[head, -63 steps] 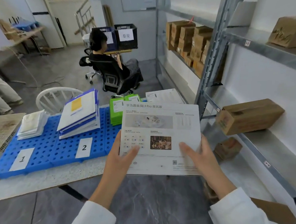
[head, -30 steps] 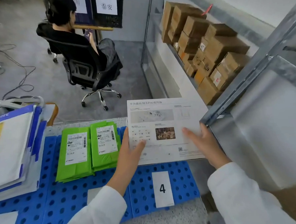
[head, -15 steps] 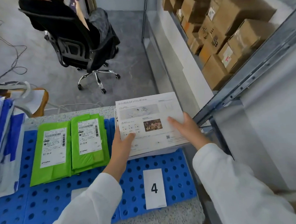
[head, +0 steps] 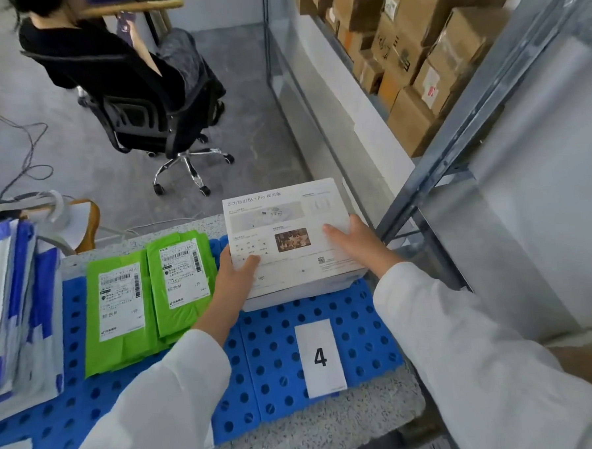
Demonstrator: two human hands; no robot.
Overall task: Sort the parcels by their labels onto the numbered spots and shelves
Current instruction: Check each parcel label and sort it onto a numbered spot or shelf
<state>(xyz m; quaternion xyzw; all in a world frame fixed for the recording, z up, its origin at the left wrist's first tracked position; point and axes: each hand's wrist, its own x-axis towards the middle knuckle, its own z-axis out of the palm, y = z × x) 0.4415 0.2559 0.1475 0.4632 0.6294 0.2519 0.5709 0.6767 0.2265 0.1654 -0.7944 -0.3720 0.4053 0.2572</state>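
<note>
Fingers (head: 336,229) of both hands clasp a white box (head: 288,238) at its side edges, over the far end of spot 4.
Blue mat (head: 277,349) on the table; green parcels (head: 147,294) lie just left; box rests on or just above the mat; left hand (head: 235,279), right hand (head: 361,245); label 4 (head: 320,357) uncovered. Best practice: lower flat, square to the mat, clear of the parcels and label, then let go.

A white paper card (head: 320,357) lying on the blue perforated plastic mat (head: 274,356) bears a black "4". The flat white cardboard box (head: 293,238) carries a grey printed heading, blurred, that seems to read "BE3 Pro" among Chinese characters. The two green plastic mailer bags (head: 147,300) have white shipping labels with barcodes; their print is too small to read.
</note>
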